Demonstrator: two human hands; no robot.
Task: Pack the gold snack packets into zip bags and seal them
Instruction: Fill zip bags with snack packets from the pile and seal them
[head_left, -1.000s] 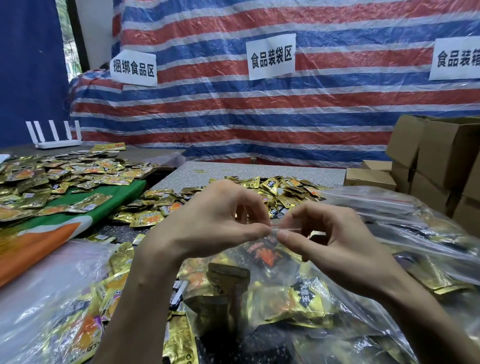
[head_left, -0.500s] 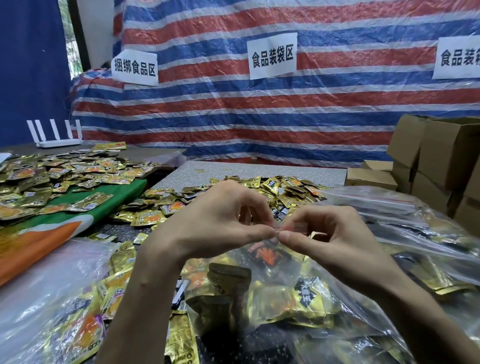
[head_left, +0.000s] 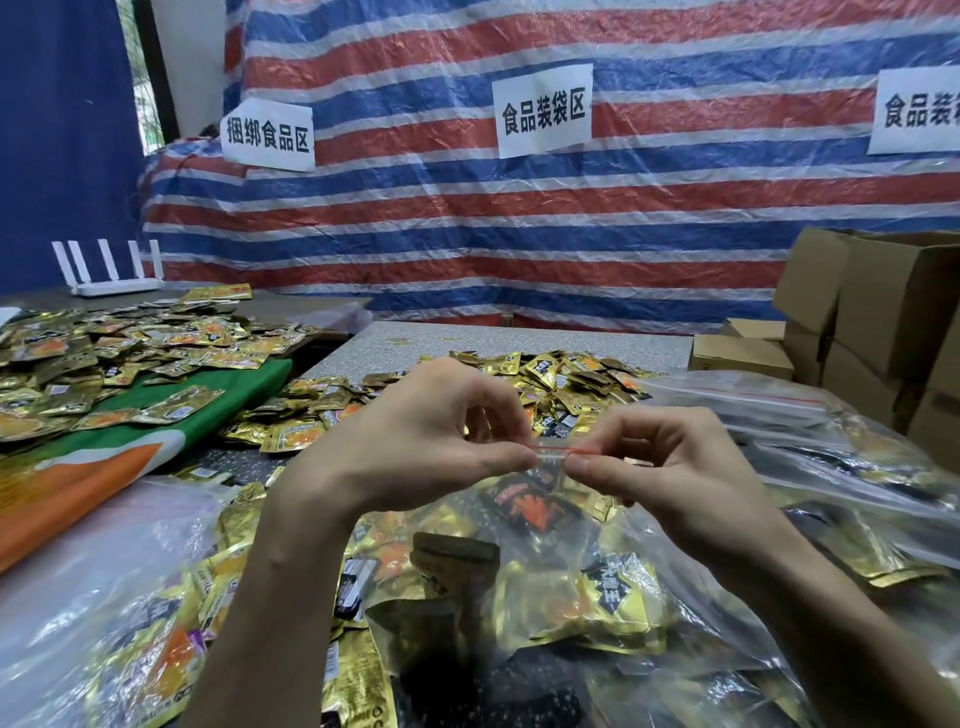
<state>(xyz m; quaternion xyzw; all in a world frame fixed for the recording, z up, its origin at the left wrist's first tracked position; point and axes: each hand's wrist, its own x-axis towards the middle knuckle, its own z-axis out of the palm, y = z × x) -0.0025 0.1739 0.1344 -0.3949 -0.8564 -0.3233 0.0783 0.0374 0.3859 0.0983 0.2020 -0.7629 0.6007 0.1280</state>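
Observation:
A clear zip bag (head_left: 561, 525) holding several gold snack packets hangs in front of me. My left hand (head_left: 415, 447) pinches its red-lined zip strip (head_left: 553, 451) between thumb and forefinger. My right hand (head_left: 670, 467) pinches the same strip just to the right, thumb tips almost touching. One gold packet with black lettering (head_left: 618, 597) shows through the bag's lower part. Loose gold packets (head_left: 545, 379) lie heaped on the table beyond my hands.
Filled zip bags lie at the right (head_left: 810, 441) and lower left (head_left: 104, 623). More gold packets (head_left: 104, 358) cover a green and orange sack (head_left: 119, 447) at the left. Cardboard boxes (head_left: 883, 312) stack at the right. A white router (head_left: 111, 270) stands far left.
Both hands stay pinched together on the zip strip; the thumbs have closed in slightly. The bag hangs much as before.

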